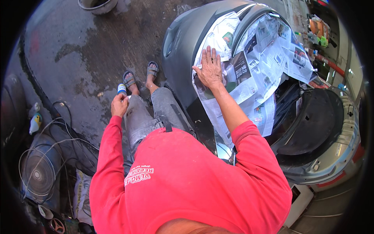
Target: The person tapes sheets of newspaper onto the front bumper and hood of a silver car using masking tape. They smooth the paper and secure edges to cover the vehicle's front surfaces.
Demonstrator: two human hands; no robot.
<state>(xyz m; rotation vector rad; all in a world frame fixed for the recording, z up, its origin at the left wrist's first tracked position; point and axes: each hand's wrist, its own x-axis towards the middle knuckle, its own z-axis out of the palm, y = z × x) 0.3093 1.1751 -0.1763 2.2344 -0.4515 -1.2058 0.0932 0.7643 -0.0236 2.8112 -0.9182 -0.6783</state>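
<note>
My right hand (210,70) lies with its fingers stretched out on newspaper sheets (269,74) that cover part of a grey car (191,31). The palm is pressed against the paper near its left edge, beside the bare grey panel. On the left, my left hand (119,104) is closed around a small blue, white and yellow cylinder (122,89), held in front of my left leg. Its exact kind is too small to make out. The sheets overlap, and their lower edge hangs loose beside a dark opening in the car.
A round black panel (311,128) in a metal frame stands at the right. At the left lie a dusty fan (39,175), tangled cables (74,138) and a white sack (82,195). A basin (102,7) sits on the stained floor at the far left.
</note>
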